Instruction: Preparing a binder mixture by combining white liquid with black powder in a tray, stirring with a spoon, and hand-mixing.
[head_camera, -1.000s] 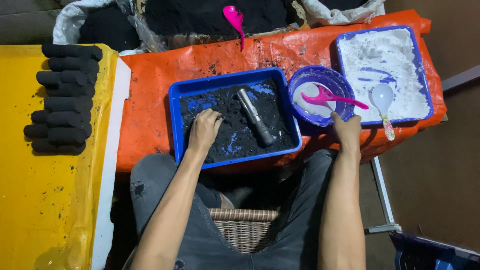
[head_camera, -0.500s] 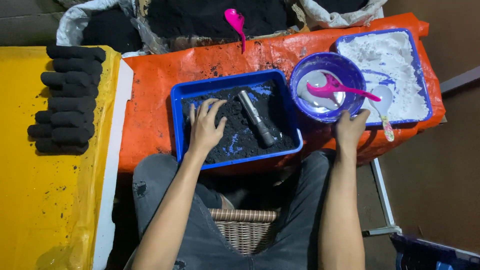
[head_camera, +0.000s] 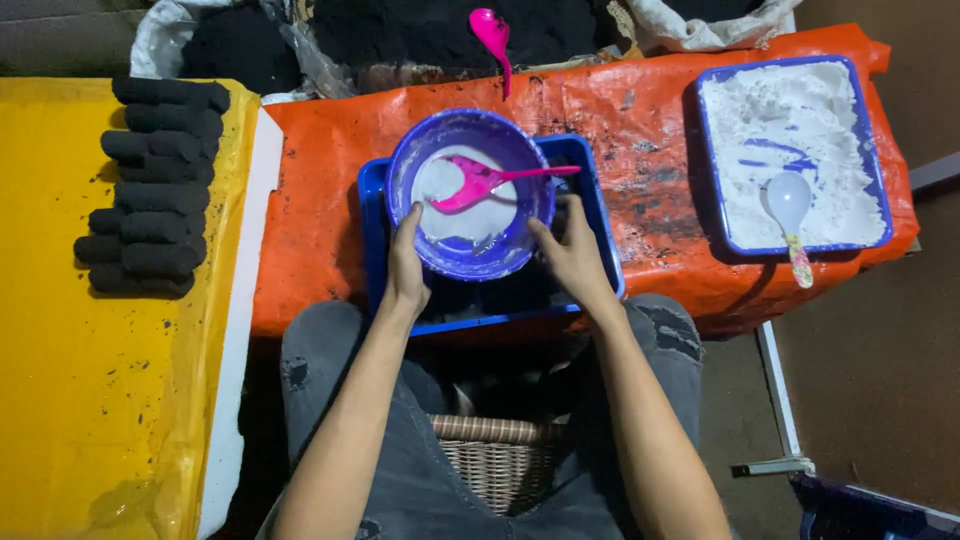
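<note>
Far left: a yellow sheet (head_camera: 80, 330) carrying a stack of finished black rolls (head_camera: 150, 185), laid side by side in rows. Behind, at the top: open sacks of black powder (head_camera: 420, 30), with a pink spoon (head_camera: 492, 35) stuck at the edge.

Centre, on the orange-covered worktop (head_camera: 640, 130): a blue tray (head_camera: 375, 235) of black mix, mostly hidden beneath a purple bowl (head_camera: 470, 135). Bowl held over that tray, between both hands. Inside: white powder or paste, and a pink scoop (head_camera: 480, 182) with its handle poking out over the right rim.

Left hand (head_camera: 405, 270) clasped on the bowl's left wall, thumb up along the side. Right hand (head_camera: 572, 255) at the lower right rim, fingers spread and pressed against the wall, grip looser but bearing on the bowl. Neither hand free.

Right: a second blue tray (head_camera: 880, 150) filled with white powder, a white spoon (head_camera: 790, 205) lying in it, well apart from the bowl.

Judged from the layout: a good batch of rolls already shaped and set aside; white stuff scooped and ready in the bowl; not yet tipped or stirred into the black mix below; shaping of that mix also left.
</note>
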